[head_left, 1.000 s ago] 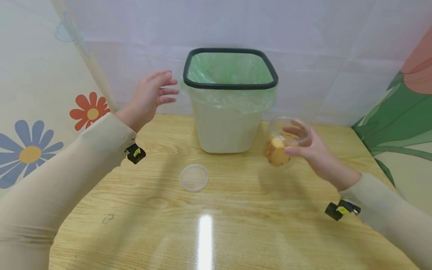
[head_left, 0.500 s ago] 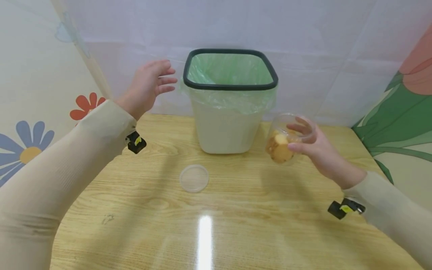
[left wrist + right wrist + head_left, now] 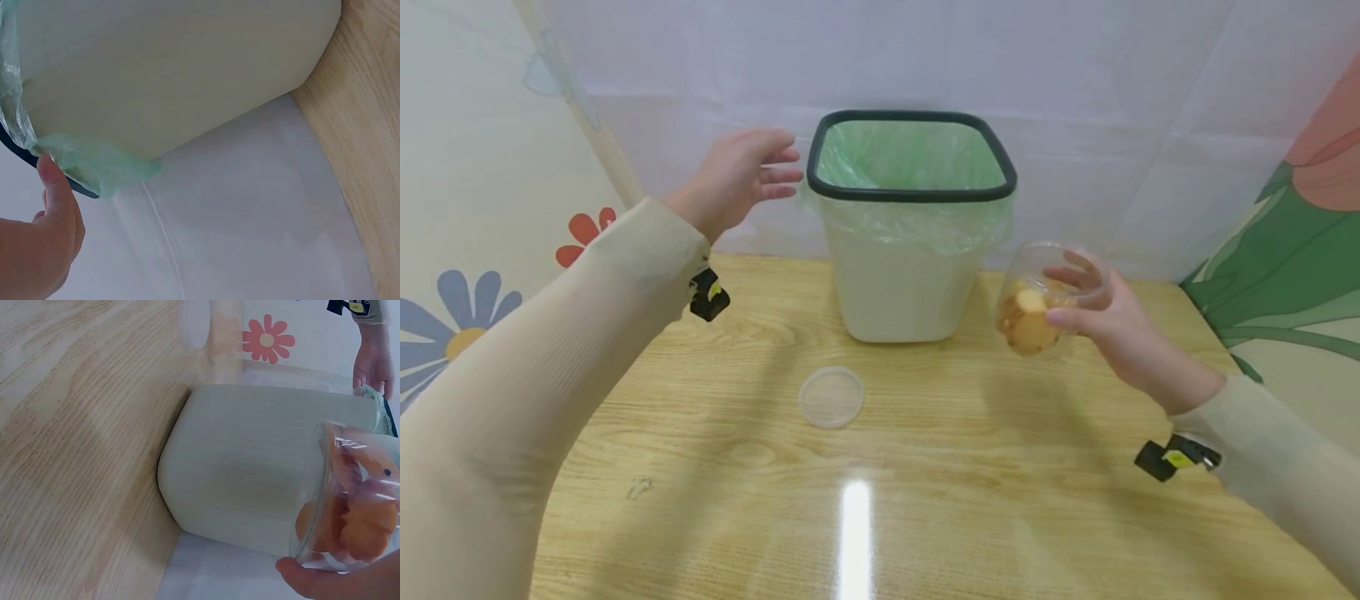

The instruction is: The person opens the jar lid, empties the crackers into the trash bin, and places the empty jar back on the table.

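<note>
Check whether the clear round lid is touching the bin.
Apart: the head view shows a strip of bare wooden tabletop between the bin and the clear round lid, which lies in front of it.

Counter (image 3: pixel 940 467), wood-grain: one off-white bin (image 3: pixel 902 283), between left grip (image 3: pixel 741 177) and right grip (image 3: pixel 1116 327); one clear round lid (image 3: pixel 832 397), lower than both.
</note>
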`<state>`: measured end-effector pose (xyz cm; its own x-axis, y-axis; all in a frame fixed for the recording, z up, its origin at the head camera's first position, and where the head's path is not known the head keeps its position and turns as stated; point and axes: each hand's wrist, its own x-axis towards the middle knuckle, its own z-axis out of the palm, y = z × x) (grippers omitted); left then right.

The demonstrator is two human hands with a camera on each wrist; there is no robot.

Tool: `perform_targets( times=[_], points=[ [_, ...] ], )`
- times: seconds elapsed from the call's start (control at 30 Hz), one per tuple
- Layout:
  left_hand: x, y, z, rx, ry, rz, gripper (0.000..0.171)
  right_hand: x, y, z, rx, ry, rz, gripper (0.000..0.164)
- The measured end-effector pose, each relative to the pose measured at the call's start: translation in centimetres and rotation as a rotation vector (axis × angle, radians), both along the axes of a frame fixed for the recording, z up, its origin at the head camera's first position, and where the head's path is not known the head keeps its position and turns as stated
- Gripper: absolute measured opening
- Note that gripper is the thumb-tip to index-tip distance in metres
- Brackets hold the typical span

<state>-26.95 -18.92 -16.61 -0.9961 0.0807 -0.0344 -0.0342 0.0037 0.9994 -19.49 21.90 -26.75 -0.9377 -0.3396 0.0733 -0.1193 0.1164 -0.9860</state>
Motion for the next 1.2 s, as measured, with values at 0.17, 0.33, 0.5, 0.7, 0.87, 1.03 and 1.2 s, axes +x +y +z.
perform_targets(
  times=[0.17, 0.33, 0.5, 0.7, 0.87, 1.03, 1.2],
  points=[
    [-1.1, 0.1, 0.5, -0.012, -0.051, -0.011, 0.059, 0.0, 0.1, 0.3, 0.001, 0.0, -0.005, 0.086],
    [-2.2, 0.3, 1.1, 0.009, -0.138, -0.004, 0.059, 0.0, 0.1, 0.6, -0.005, 0.008, -0.007, 0.085],
    [-3.1, 0.7, 1.7, 0.077, -0.217, 0.004, 0.061, -0.2, 0.2, 0.8, -0.019, 0.007, -0.008, 0.086],
    [-3.9, 1.1, 2.0, 0.081, -0.268, 0.027, 0.067, -0.4, 0.4, 1.0, -0.042, 0.009, -0.007, 0.085],
    [-4.7, 1.2, 1.9, 0.098, -0.307, 0.052, 0.068, -0.6, 0.5, 1.2, -0.06, 0.018, -0.017, 0.083],
    [-5.1, 1.3, 1.8, 0.136, -0.324, 0.078, 0.065, -0.4, 0.8, 1.8, -0.007, 0.005, -0.009, 0.081],
    [-5.5, 1.5, 1.7, 0.184, -0.362, 0.128, 0.032, -0.6, 1.0, 2.1, -0.031, 0.001, -0.007, 0.079]
  ],
)
